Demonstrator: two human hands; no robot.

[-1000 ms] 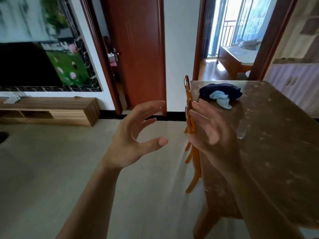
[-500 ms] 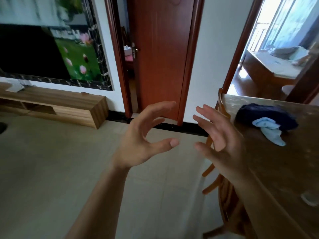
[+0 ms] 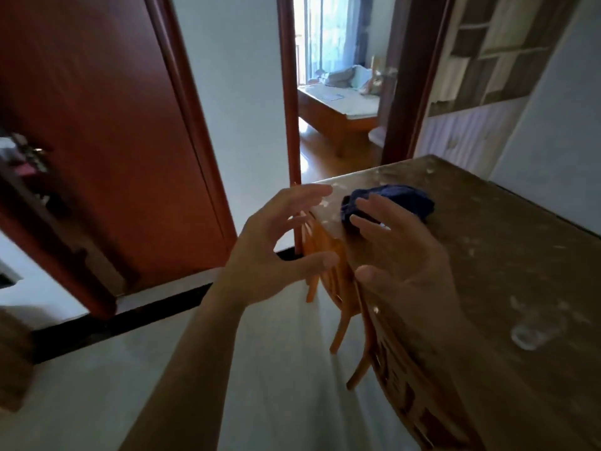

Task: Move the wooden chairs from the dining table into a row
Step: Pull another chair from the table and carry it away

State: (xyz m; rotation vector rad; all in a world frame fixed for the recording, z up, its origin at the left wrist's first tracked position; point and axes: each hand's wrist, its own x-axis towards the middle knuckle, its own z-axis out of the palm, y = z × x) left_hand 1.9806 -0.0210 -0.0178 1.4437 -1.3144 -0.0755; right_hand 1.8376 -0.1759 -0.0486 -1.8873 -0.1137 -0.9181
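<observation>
An orange wooden chair [image 3: 328, 268] is tucked against the left side of the brown dining table [image 3: 507, 271]; only its back and legs show. My left hand [image 3: 276, 252] is raised just left of the chair back, fingers spread and curved, holding nothing. My right hand [image 3: 400, 255] hovers over the table's edge beside the chair back, fingers apart and empty. Neither hand touches the chair.
A dark blue cloth [image 3: 400, 198] lies on the table near the far corner. A red-brown door [image 3: 107, 141] stands to the left. Beyond an open doorway a bed [image 3: 338, 109] is visible. Pale tiled floor [image 3: 227, 369] stretches left of the table.
The view has swung right and tilted, so the TV and low cabinet have left the frame. Both hands stay open and have come closer to the chair back.
</observation>
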